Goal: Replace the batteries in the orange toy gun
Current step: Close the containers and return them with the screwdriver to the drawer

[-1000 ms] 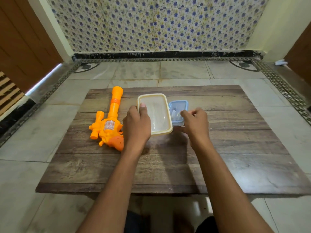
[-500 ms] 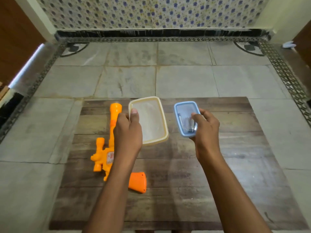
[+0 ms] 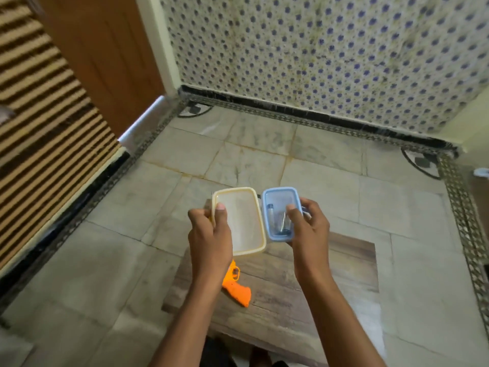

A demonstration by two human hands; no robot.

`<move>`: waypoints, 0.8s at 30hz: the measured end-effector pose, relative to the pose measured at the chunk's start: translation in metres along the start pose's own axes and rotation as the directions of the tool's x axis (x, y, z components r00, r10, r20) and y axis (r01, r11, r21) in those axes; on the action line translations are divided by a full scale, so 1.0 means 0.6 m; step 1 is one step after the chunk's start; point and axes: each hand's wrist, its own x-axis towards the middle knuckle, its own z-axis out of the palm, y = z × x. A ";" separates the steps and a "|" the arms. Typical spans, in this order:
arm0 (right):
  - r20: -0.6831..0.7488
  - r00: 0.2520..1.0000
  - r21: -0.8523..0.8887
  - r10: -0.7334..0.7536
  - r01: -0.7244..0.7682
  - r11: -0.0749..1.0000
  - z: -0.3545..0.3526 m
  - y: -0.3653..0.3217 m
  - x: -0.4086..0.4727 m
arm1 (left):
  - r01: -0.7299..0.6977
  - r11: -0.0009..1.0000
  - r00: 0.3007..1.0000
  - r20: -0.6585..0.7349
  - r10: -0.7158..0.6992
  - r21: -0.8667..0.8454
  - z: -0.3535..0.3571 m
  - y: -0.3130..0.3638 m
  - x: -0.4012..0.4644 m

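My left hand (image 3: 209, 234) grips the left edge of a clear box with a yellow rim (image 3: 242, 221), held up in the air. My right hand (image 3: 309, 229) holds a smaller clear box with a blue rim (image 3: 279, 207), which has small batteries (image 3: 280, 221) inside. The two boxes are side by side, almost touching. The orange toy gun (image 3: 236, 287) lies on the low wooden table (image 3: 330, 287) below my left wrist. Only its grip and trigger show; the rest is hidden behind my left hand and arm.
Marble floor tiles (image 3: 330, 181) surround the table. A blue-flowered tiled wall (image 3: 330, 62) stands ahead, a brown door (image 3: 105, 49) to the left, and a slatted panel (image 3: 39, 128) at the far left. A patterned border strip (image 3: 465, 221) runs along the floor's right side.
Both hands lifted the two boxes off the table and raised them. The view swung up and left, so the table and gun now sit lower in view.
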 end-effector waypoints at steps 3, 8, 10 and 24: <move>0.111 0.994 -0.011 0.000 0.001 1.000 0.046 -0.034 -0.032 | 0.049 0.998 0.996 -0.068 -0.051 -0.030 -0.070 0.010 -0.005; 0.296 0.955 -0.065 0.009 0.010 0.998 0.162 -0.067 -0.088 | 0.143 0.986 0.972 -0.173 -0.156 -0.086 -0.198 -0.002 0.020; 0.356 0.934 -0.079 0.021 0.007 0.997 0.212 -0.069 -0.107 | 0.171 0.980 0.958 -0.216 -0.190 -0.100 -0.243 -0.010 0.040; 0.645 0.763 -0.156 0.045 0.073 0.985 0.763 -0.042 -0.277 | 0.263 0.955 0.852 -0.431 -0.296 -0.136 -0.697 -0.128 0.299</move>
